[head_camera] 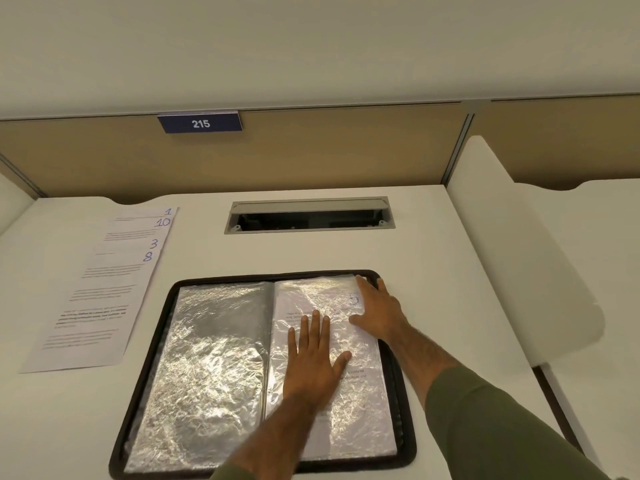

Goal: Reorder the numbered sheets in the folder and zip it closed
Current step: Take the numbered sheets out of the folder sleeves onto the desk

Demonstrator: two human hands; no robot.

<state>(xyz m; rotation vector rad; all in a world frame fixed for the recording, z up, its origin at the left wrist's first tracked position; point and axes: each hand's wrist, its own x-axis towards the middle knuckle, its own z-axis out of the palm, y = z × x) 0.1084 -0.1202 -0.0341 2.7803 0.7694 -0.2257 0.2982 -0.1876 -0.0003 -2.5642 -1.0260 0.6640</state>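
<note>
The left grip [313, 362] lies flat, palm down and released, fingers straight and slightly spread, pressing on the right-hand plastic sleeve [360, 410] of the folder [407, 445]. The right grip [379, 311] is also released and flat, resting on the upper right part of the same sleeve, with its fingertips at the folder's far corner. The black zip folder lies open on the white desk [433, 271], directly in front of the person. Its right sleeve holds a printed page with a blue handwritten number too blurred to read. The left sleeve [207, 358] is crinkled and shiny. Well left of the folder, loose sheets [104, 289] lie fanned on the desk, showing 1, 10, 3 and 8. Behind the folder sits an open cable hatch [308, 216], and a plate [200, 123] on the partition reads 215.
</note>
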